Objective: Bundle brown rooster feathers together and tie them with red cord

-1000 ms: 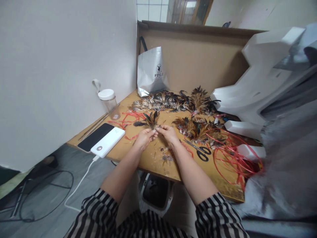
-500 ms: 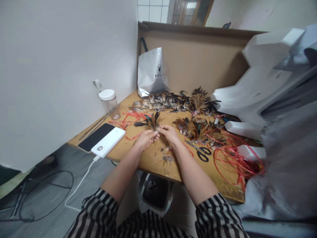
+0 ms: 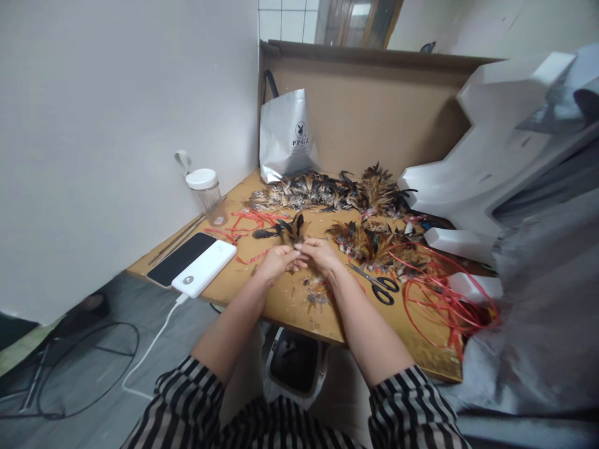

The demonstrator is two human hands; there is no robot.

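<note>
A small bunch of brown and black feathers [image 3: 294, 229] fans upward from between my hands, above the wooden table [image 3: 276, 308]. My left hand [image 3: 279, 260] is closed around its lower end. The fingers of my right hand [image 3: 319, 254] pinch at the same base, touching the left fingertips; the quill ends are mostly hidden by the fingers. Just beyond lies a dark feather [image 3: 265, 234]. To the right of my hands are a heap of brown feather bunches [image 3: 369, 240] and black-handled scissors [image 3: 377, 284]. Feather scraps [image 3: 318, 293] lie under my right wrist.
A long feather pile [image 3: 318, 192] runs along the back, before a silver bag [image 3: 285, 137]. At left are a lidded jar [image 3: 206, 193], a phone [image 3: 180, 259] and a white power bank [image 3: 204, 268]. Red plastic strips [image 3: 435, 305] tangle at right, beside white foam [image 3: 472, 156]. A bin [image 3: 297, 362] stands below.
My fingers have closed in further over the base of the feather bunch, the right hand shifting slightly left. The bunch sits a little lower. Other things stay in place.
</note>
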